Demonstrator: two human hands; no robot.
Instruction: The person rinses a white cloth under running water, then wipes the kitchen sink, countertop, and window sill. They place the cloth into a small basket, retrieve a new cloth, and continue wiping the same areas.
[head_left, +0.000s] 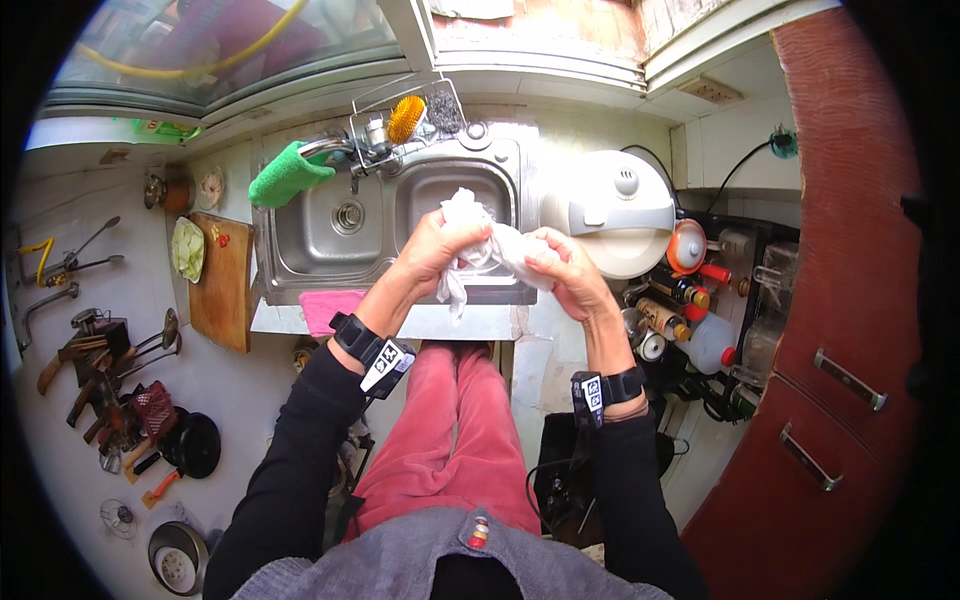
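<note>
A crumpled white plastic bag or thin cloth (506, 251) stretches between my two hands, above the front of the right basin (420, 187) of a steel double sink; which of the two it is I cannot tell. My left hand (439, 251) grips its bunched left part, and a loose end hangs below the fingers. Its right end is pinched by the fingers of my right hand (566, 274), over the counter side of the sink rim. The left basin (300, 232), with its drain, lies to the left of my left hand.
Over the faucet hangs a green cloth (289, 180), beside a wire rack (367, 105) holding an orange brush (406, 118) and steel wool. A pink cloth (330, 309) drapes the front edge. A white rice cooker (619, 214) and several bottles (664, 319) stand right; a cutting board (225, 281) lies left.
</note>
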